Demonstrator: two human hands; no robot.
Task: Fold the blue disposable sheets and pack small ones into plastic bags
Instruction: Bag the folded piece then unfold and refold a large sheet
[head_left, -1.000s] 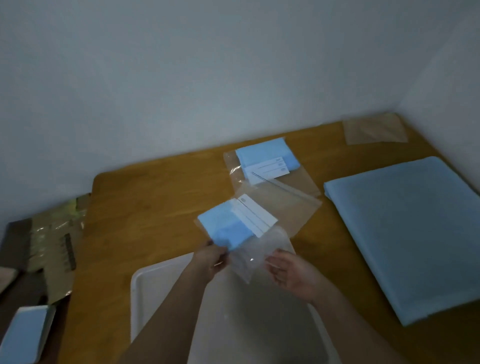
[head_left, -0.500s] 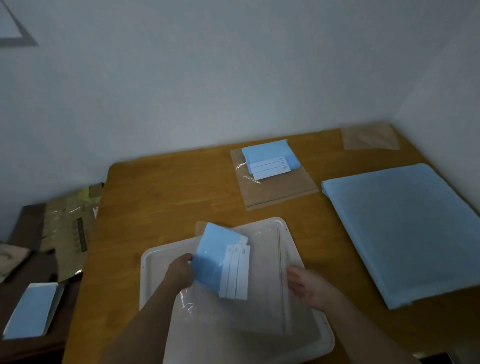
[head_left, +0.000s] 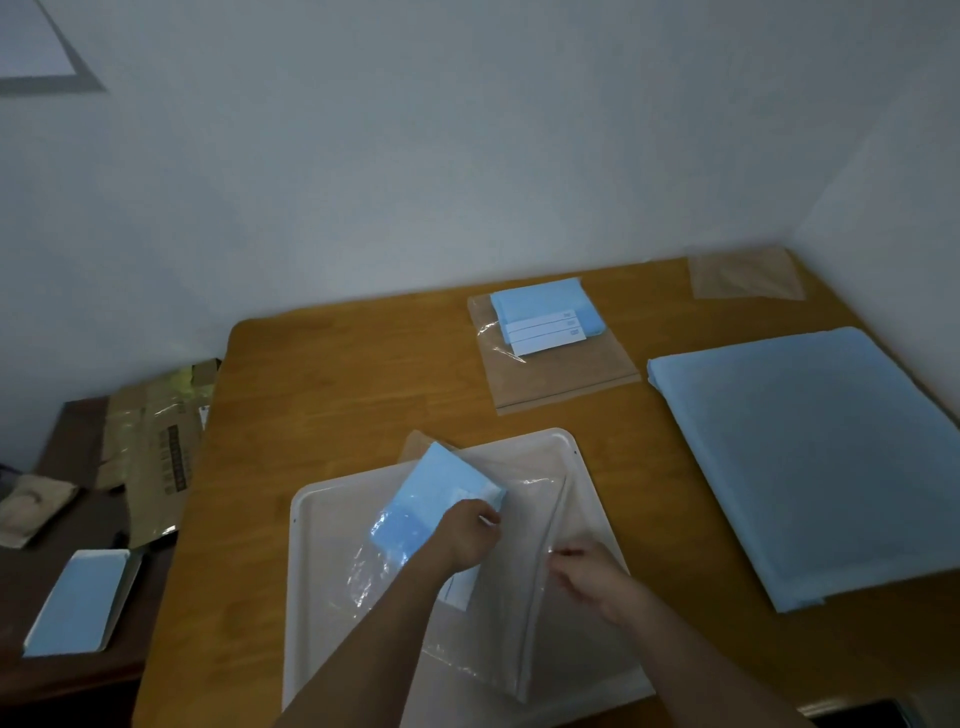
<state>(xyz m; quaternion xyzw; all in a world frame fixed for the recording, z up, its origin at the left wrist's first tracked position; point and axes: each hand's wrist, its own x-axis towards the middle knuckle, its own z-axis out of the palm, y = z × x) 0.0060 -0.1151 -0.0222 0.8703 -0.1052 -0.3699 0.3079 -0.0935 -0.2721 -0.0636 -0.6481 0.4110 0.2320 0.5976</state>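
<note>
A small folded blue sheet (head_left: 423, 506) lies inside a clear plastic bag (head_left: 524, 519) spread over the white tray (head_left: 322, 519). My left hand (head_left: 467, 530) reaches into the bag and grips the sheet's right end, next to its white paper strips (head_left: 460, 590). My right hand (head_left: 589, 574) pinches the bag's zip edge at the right side. Another packed bag (head_left: 550, 343) with a blue sheet and white labels lies farther back on the wooden table (head_left: 337, 389).
A large stack of blue sheets (head_left: 810, 457) covers the table's right side. An empty clear bag (head_left: 745, 273) lies in the far right corner. Left of the table, a lower surface holds brown packaging (head_left: 156, 447) and a blue-filled tray (head_left: 78, 600).
The blue sheet has gone deeper into the bag over the tray. My left hand has moved right and into the bag; my right hand has shifted onto the bag's zip edge.
</note>
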